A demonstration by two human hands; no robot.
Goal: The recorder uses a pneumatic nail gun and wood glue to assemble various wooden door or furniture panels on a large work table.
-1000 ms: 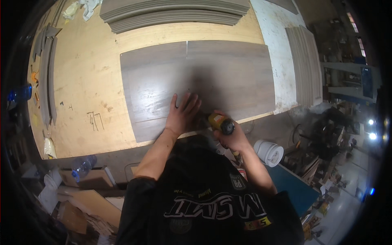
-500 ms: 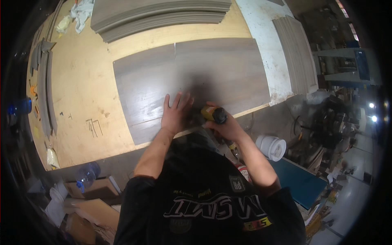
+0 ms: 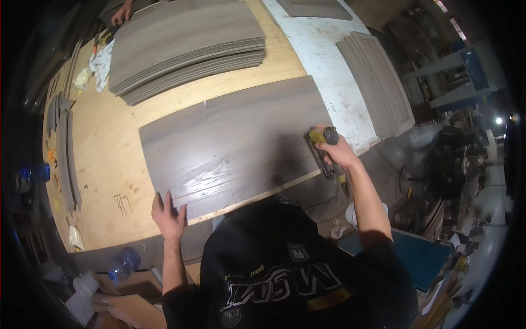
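Observation:
A grey-brown wood panel (image 3: 235,142) lies flat across the near part of the workbench. My left hand (image 3: 170,216), fingers spread, rests at its near left corner, partly over the panel's left edge. With my right hand (image 3: 339,151) I grip a yellow and black nail gun (image 3: 320,137) at the panel's right end. Its dark magazine hangs by the panel's near right corner; whether the nose touches the panel is hidden.
Beyond the panel stands a stack of similar boards (image 3: 186,49). More boards (image 3: 375,82) lie on a white surface at right. Another person's hand (image 3: 125,11) shows at the far left, near a white cloth (image 3: 101,66). A blue bottle (image 3: 125,262) is below the workbench (image 3: 104,186).
My right hand has moved right with the nail gun, from the near middle to the panel's right end. My left hand has slid left to the corner. Another person's hand has come into view.

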